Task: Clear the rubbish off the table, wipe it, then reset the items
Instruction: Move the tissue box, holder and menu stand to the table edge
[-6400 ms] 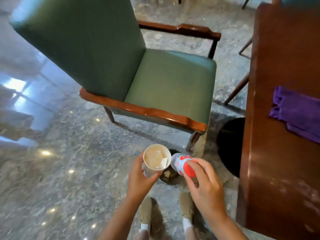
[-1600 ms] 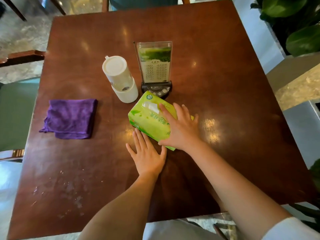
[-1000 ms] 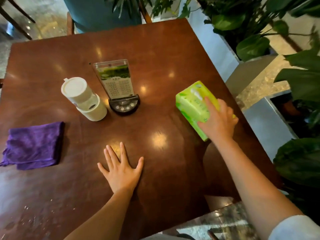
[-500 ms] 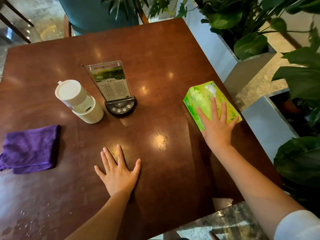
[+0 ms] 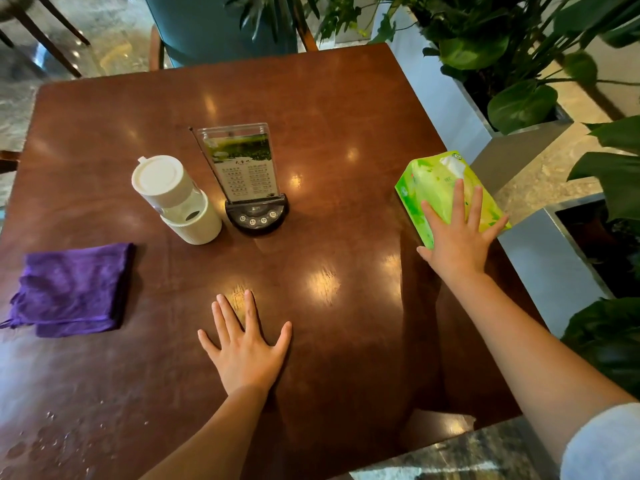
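Observation:
A green tissue pack (image 5: 434,188) lies at the right edge of the brown table (image 5: 329,109). My right hand (image 5: 459,237) rests flat on its near end with straight, spread fingers. My left hand (image 5: 247,348) lies flat, palm down, on the bare wood near the front middle. A folded purple cloth (image 5: 74,289) lies at the left. A white lidded canister (image 5: 176,199) stands beside a clear menu stand on a black call-button base (image 5: 247,174) near the table's centre.
Water droplets (image 5: 41,441) speckle the front left corner. Metal planters with large green plants (image 5: 512,64) line the right side, close to the table edge. A teal chair (image 5: 214,26) stands at the far side.
My right hand carried the tissue pack from the table's middle to the right edge, set it down flat, and now lies straight-fingered on it. My left hand stayed flat on the table.

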Demonstrator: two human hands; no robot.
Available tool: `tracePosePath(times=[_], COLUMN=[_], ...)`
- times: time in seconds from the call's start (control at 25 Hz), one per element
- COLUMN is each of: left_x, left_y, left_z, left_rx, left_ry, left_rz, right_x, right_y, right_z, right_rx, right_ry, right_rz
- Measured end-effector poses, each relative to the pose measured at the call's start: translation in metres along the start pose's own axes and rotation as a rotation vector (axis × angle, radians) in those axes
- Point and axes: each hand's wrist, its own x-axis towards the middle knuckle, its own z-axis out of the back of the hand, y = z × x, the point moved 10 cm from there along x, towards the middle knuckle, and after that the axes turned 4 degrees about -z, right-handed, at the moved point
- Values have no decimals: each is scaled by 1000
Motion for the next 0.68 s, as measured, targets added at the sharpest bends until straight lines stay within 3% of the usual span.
tracePosePath(times=[0.16, 0.32, 0.48, 0.6, 0.68], left_x=[0, 0, 0, 0, 1], left_y=[0, 0, 1, 1, 1], left_z=[2, 3, 5, 5, 5], left_rx=[0, -17, -27, -17, -13], left_ry=[-1, -6, -43, -63, -72], left_rz=[1, -7, -8, -12, -14], right_x=[-11, -16, -1, 5, 1], right_y=[45, 130, 210, 239, 241], right_z=[46, 153, 202, 189, 186], right_rx=[308, 719, 632, 576, 631], right_ry=[-144, -397, -380, -297, -340], right_rz=[57, 360, 588, 654, 654])
